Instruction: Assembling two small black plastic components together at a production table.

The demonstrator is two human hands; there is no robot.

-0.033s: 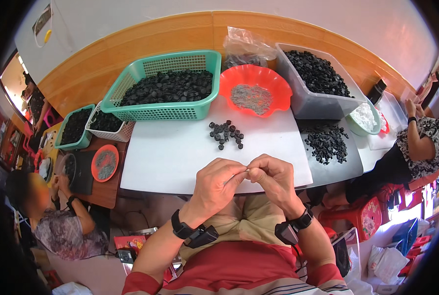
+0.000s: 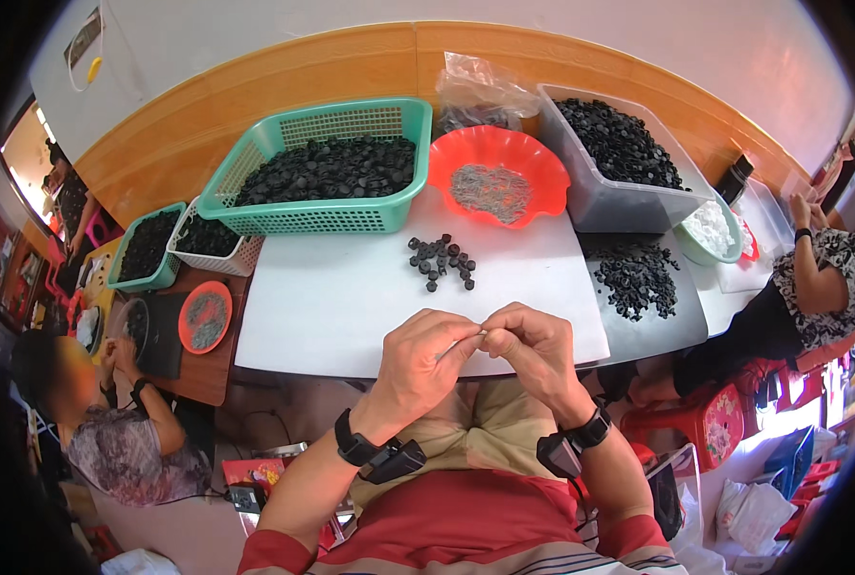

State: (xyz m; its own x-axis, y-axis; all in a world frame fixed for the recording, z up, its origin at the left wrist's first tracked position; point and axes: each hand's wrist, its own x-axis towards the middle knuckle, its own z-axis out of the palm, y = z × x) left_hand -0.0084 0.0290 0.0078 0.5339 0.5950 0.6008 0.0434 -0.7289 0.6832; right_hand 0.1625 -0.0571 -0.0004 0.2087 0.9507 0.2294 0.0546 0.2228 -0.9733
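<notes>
Just below frame centre, a tiny thin grey piece [image 2: 483, 333] is pinched in the left hand [image 2: 416, 360]; the right hand [image 2: 535, 356] is pinched closed at its end, probably for steadying.

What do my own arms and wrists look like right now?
Your left grip and right grip are gloveless. Each wrist wears a black strap with a boxy dark module toward the inner side. Red sleeves leave the forearms bare.
</notes>
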